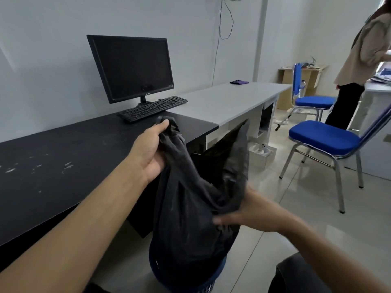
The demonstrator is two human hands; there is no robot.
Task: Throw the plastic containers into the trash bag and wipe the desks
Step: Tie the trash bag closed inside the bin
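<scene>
A black trash bag point(190, 208) hangs in front of me, its bottom sitting in a dark blue bin point(203, 284) on the floor. My left hand point(148, 149) grips one bunched top corner of the bag, lifted beside the black desk point(53, 176). My right hand point(243, 210) holds the bag's other side lower down, thumb laid against the plastic; it is blurred. The bag's other top corner point(241, 136) stands up loose. A purple cloth point(239, 82) lies at the far end of the grey desk point(228, 100). No plastic containers are visible.
A monitor point(131, 66) and keyboard point(152, 108) stand on the black desk. Two blue chairs point(323, 138) stand on the tiled floor to the right. Another person point(359, 60) stands at the far right by a white table. A water bottle point(302, 88) sits near the back chair.
</scene>
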